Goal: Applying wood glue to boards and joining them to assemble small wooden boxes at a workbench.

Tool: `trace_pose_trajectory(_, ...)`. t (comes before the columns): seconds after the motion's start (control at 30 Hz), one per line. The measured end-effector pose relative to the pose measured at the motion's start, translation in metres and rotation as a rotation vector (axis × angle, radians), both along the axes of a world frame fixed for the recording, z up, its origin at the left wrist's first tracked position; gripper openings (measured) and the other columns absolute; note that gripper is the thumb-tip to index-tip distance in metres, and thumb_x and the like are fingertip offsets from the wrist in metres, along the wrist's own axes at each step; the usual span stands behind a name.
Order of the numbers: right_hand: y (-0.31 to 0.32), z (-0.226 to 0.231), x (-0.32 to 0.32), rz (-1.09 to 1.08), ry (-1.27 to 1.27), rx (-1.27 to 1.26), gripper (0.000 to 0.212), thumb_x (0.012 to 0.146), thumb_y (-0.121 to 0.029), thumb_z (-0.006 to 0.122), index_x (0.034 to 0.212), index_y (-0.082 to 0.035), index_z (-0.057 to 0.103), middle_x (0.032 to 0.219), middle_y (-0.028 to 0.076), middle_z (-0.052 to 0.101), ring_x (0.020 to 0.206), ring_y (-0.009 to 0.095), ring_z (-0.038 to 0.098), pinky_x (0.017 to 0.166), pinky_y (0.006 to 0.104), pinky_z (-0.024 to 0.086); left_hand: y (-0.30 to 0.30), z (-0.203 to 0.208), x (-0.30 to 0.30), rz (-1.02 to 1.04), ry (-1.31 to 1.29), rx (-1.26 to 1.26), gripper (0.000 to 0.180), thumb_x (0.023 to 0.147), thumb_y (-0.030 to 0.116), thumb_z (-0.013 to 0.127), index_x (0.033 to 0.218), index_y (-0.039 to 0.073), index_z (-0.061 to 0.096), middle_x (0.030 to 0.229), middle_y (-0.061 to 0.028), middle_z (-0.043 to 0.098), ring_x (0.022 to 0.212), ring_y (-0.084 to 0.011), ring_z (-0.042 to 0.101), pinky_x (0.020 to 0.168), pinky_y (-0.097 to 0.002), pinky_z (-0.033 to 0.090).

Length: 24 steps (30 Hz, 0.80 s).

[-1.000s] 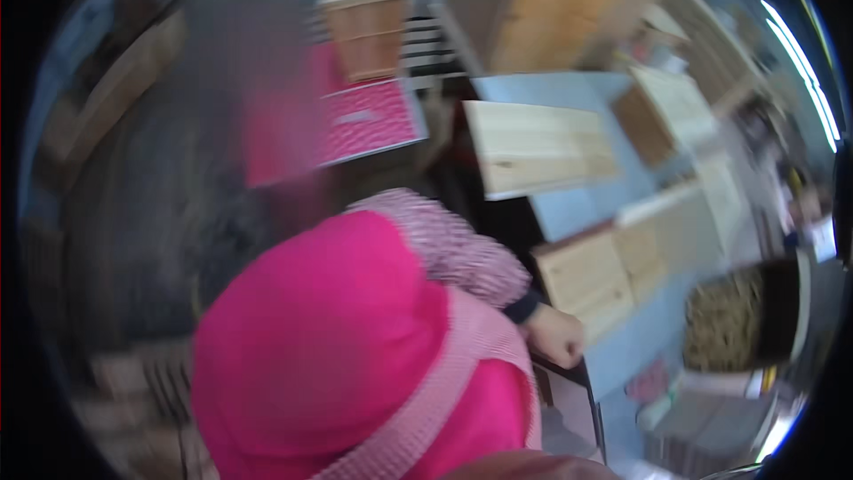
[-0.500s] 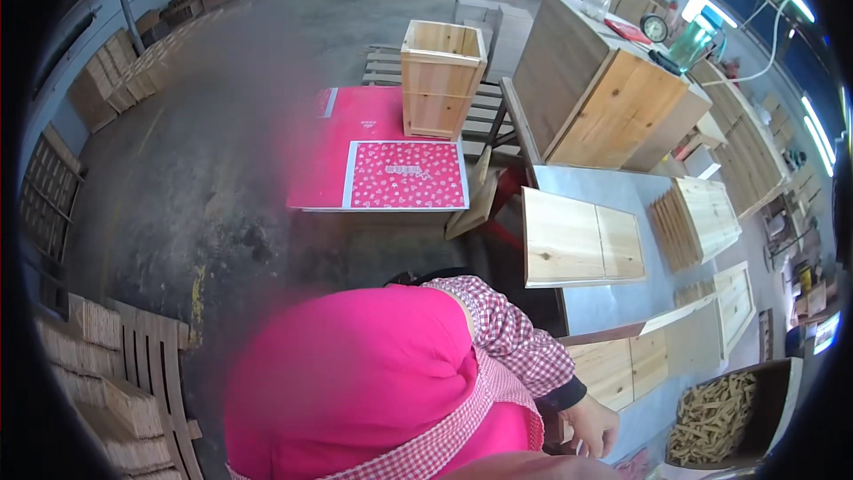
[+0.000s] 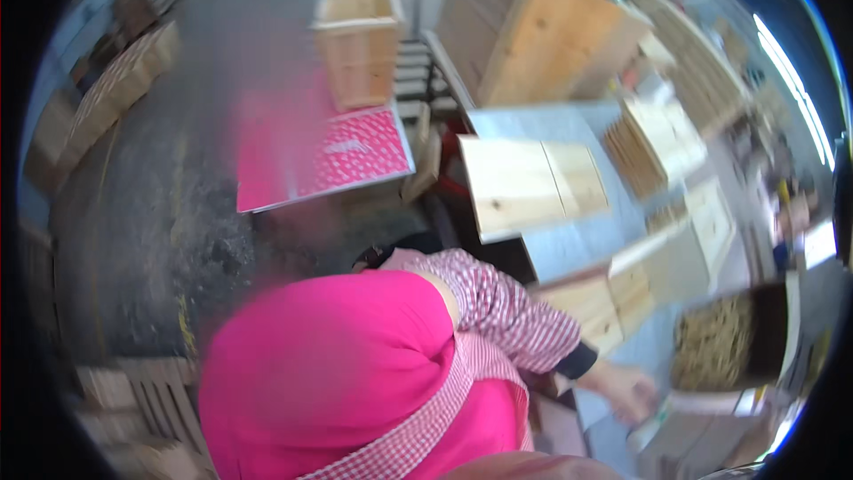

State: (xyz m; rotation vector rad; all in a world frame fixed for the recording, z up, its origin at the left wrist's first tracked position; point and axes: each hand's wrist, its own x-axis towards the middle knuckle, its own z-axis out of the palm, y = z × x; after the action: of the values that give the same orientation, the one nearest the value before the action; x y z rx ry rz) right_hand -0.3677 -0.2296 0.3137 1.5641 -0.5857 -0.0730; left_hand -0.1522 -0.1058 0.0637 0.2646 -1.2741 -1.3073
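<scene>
My left arm, in a checkered sleeve with a dark cuff, reaches over the blue-grey worktable [image 3: 569, 249]. At its end my left hand [image 3: 626, 391] is smeared by motion, so its fingers do not show clearly. By the fingertips lies a small whitish-green thing [image 3: 653, 427], too blurred to name; I cannot tell if the hand touches it. Beyond the hand stands a box of small wooden pieces [image 3: 715, 347]. Pale wooden panels [image 3: 586, 311] lie on the table beside my forearm. My right hand is out of view.
Up the table lie a jointed wooden panel [image 3: 524, 182] and a stack of boards [image 3: 657, 147], with a large wooden cabinet [image 3: 551, 44] behind. A tall wooden crate [image 3: 360, 53] stands on pink printed sheets [image 3: 355, 151]. Slatted pallets [image 3: 160, 400] are at lower left.
My left hand has moved to the right, farther over the table, and the arm has stretched out. The whole view has shifted and blurred, with the surroundings sliding left and up.
</scene>
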Motion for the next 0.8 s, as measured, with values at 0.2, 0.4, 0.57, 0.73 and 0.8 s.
trace_pose_trajectory(0.2, 0.108, -0.119, 0.096, 0.499, -0.373, 0.851, 0.019, 0.078, -0.008, 0.058, 0.095, -0.003, 0.064, 0.093, 0.013, 0.063, 0.088, 0.029, 0.061, 0.079, 0.0394, 0.047, 0.023, 0.05, 0.011, -0.098, 0.415, 0.543, 0.036, 0.091, 0.028, 0.062, 0.118, 0.006, 0.054, 0.101, -0.0023, 0.059, 0.086, -0.0127, 0.057, 0.07, -0.0308, 0.048)
trace_pose_trajectory(0.4, 0.139, -0.147, 0.115, 0.428, -0.555, 0.939, 0.038, 0.075, -0.025, 0.074, 0.099, 0.001, 0.06, 0.099, 0.014, 0.063, 0.095, 0.032, 0.058, 0.083, 0.0416, 0.043, 0.061, -0.046, 0.048, -0.476, 0.679, 0.759, 0.036, 0.099, 0.016, 0.047, 0.133, 0.006, 0.042, 0.123, -0.0112, 0.055, 0.109, -0.0236, 0.057, 0.095, -0.0381, 0.048)
trace_pose_trajectory(0.57, 0.096, -0.177, 0.097, 0.337, -0.812, 1.012, 0.048, 0.071, -0.03, 0.078, 0.102, 0.0, 0.057, 0.099, 0.014, 0.062, 0.094, 0.032, 0.057, 0.083, 0.047, 0.041, 0.086, -0.062, 0.071, -0.341, 0.461, 0.77, 0.044, 0.097, 0.018, 0.053, 0.136, 0.005, 0.04, 0.13, -0.0138, 0.052, 0.12, -0.0253, 0.053, 0.1, -0.0427, 0.045)
trace_pose_trajectory(0.73, 0.081, -0.167, 0.115, 0.012, -0.836, 1.187, 0.048, 0.072, -0.035, 0.077, 0.099, -0.003, 0.055, 0.094, 0.013, 0.061, 0.088, 0.031, 0.057, 0.079, 0.0445, 0.04, 0.117, -0.067, 0.105, -0.262, 0.016, 1.066, 0.038, 0.093, 0.018, 0.059, 0.127, 0.003, 0.051, 0.118, -0.0132, 0.06, 0.108, -0.0224, 0.06, 0.09, -0.0371, 0.051)
trace_pose_trajectory(0.8, 0.071, -0.161, 0.126, 0.258, -0.769, 0.863, 0.046, 0.072, -0.038, 0.076, 0.095, -0.004, 0.055, 0.089, 0.012, 0.061, 0.085, 0.03, 0.057, 0.077, 0.0411, 0.039, 0.149, -0.055, 0.124, 0.075, -0.378, 0.811, 0.028, 0.091, 0.015, 0.062, 0.115, 0.001, 0.058, 0.101, -0.0104, 0.066, 0.093, -0.0174, 0.064, 0.078, -0.0297, 0.054)
